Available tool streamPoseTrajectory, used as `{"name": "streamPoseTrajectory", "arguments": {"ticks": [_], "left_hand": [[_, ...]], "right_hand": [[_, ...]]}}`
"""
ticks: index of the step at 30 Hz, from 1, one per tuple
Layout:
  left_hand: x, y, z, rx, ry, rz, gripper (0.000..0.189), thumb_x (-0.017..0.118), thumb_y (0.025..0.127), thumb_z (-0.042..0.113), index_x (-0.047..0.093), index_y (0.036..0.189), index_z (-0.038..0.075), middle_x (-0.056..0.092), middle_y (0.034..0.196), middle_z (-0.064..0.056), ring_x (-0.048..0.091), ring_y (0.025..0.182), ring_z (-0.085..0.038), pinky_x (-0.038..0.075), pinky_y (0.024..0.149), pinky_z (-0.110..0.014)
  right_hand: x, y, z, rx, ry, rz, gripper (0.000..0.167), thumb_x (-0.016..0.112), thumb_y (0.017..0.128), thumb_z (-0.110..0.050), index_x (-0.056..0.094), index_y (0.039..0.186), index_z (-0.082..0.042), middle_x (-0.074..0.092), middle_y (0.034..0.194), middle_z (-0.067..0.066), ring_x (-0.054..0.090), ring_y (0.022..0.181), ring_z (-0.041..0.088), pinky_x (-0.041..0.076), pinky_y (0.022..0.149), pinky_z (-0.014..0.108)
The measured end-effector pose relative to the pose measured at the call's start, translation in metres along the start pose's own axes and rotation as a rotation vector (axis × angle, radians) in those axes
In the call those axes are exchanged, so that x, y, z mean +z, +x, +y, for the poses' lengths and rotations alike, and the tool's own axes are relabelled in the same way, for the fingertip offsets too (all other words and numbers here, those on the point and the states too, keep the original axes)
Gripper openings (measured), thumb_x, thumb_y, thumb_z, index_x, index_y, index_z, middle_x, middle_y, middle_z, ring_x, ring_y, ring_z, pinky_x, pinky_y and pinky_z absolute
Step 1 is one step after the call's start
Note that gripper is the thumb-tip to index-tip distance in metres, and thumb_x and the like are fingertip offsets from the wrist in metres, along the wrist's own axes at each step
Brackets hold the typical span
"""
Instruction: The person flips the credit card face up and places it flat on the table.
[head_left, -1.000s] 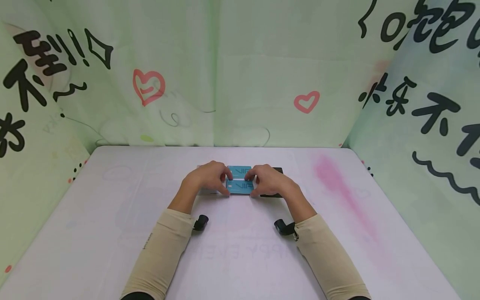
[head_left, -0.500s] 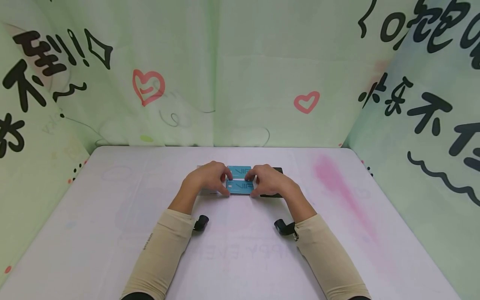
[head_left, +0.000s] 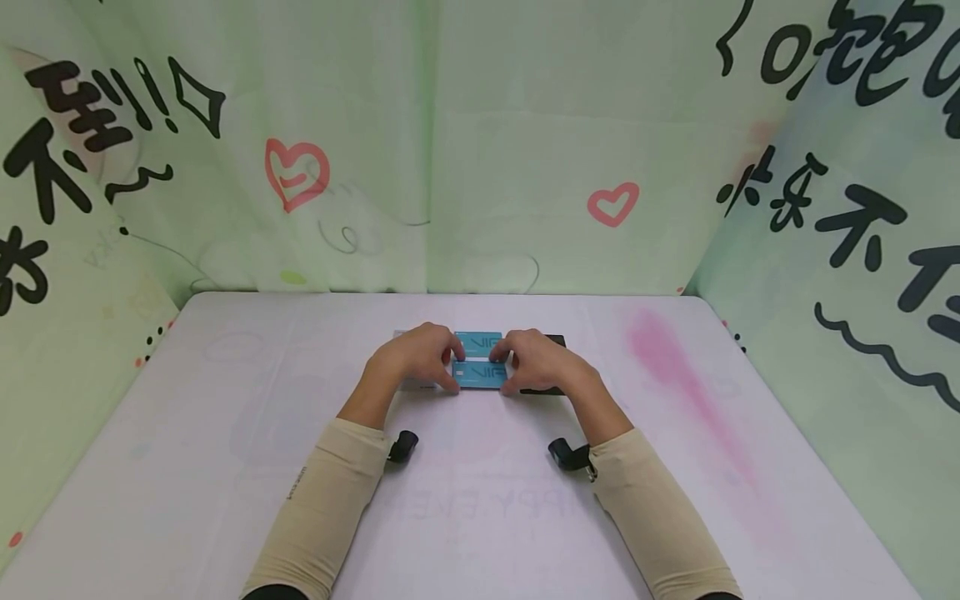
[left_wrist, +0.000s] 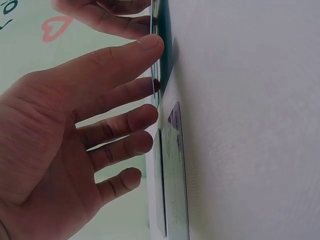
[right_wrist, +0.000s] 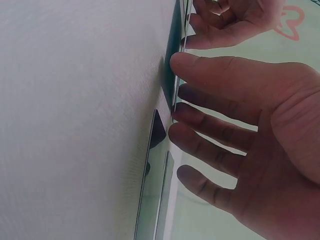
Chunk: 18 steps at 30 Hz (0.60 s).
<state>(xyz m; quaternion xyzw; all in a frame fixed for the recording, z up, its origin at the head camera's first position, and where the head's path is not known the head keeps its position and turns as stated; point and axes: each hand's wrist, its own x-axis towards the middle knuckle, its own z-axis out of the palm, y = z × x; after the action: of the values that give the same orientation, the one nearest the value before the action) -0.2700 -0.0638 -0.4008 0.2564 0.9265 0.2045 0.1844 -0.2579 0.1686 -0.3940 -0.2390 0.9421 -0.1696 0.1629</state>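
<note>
Two blue cards lie one behind the other near the table's far side, the near blue card (head_left: 480,375) and the far blue card (head_left: 478,342), both with large lettering. My left hand (head_left: 422,353) pinches the left end of the near card, thumb at its front edge and index finger at its back edge. At the card's right end my right hand (head_left: 542,360) does the same, mirrored. In the left wrist view, the left thumb (left_wrist: 125,62) meets the card's thin edge, the other fingers spread. The right thumb (right_wrist: 210,67) also meets that edge in the right wrist view.
Pale cards (head_left: 417,384) lie left of the blue ones, partly under the left hand. Black cards (head_left: 556,340) lie on the right, partly hidden by the right hand. The white table (head_left: 480,517) has a pink streak at right; a printed curtain (head_left: 495,150) stands behind.
</note>
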Motion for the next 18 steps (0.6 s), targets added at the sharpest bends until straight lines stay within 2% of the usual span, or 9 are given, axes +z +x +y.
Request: {"name": "streamPoseTrajectory", "arguments": {"ticks": [12,18], "left_hand": [[-0.0002,0.0007,0.0008,0.023,0.052,-0.002,0.048,0.089,0.082,0.030,0.074,0.125,0.012,0.066,0.100,-0.003,0.059,0.093,-0.018,0.051,0.085,-0.033],[0.0000,0.0007,0.0010,0.016,0.047,0.002,0.049,0.089,0.082,0.029,0.074,0.125,0.011,0.067,0.102,-0.004,0.059,0.095,-0.019,0.051,0.088,-0.035]], "right_hand": [[0.0006,-0.0008,0.0003,-0.029,-0.018,0.013,0.052,0.088,0.082,-0.019,0.071,0.130,-0.006,0.070,0.121,0.007,0.062,0.102,0.023,0.053,0.092,0.037],[0.0010,-0.0004,0.0001,-0.021,-0.018,0.012,0.052,0.088,0.083,-0.019,0.071,0.130,-0.007,0.068,0.120,0.007,0.061,0.102,0.023,0.053,0.093,0.037]]}}
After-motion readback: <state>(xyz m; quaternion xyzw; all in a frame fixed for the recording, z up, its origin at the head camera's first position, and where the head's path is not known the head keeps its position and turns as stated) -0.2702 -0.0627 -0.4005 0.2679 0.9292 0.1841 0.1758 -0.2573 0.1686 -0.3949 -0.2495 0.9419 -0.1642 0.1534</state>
